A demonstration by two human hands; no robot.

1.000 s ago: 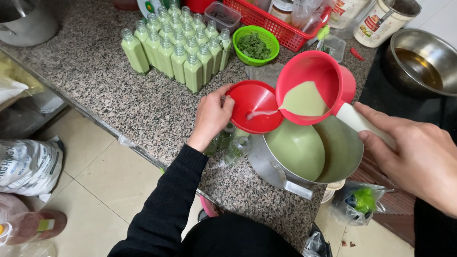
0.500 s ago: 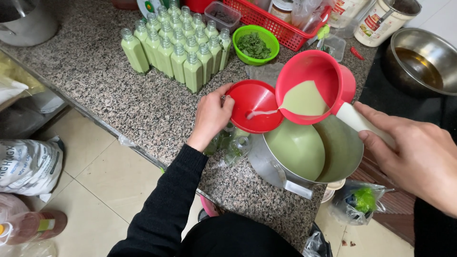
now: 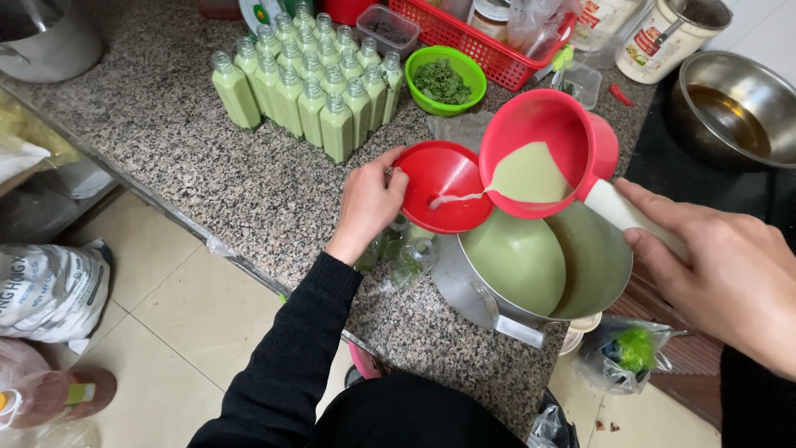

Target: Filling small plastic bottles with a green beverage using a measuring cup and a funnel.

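Red plastic marks both tools: the left hand pinches the rim of a red funnel seated over a clear bottle near the bench's front edge, while the right hand, fingers curled tight, grips the white handle of a red ladle tipped so pale green liquid streams into the funnel. Just beside them stands a steel pot of the same liquid. Filled green bottles cluster toward the speckled bench's back edge.
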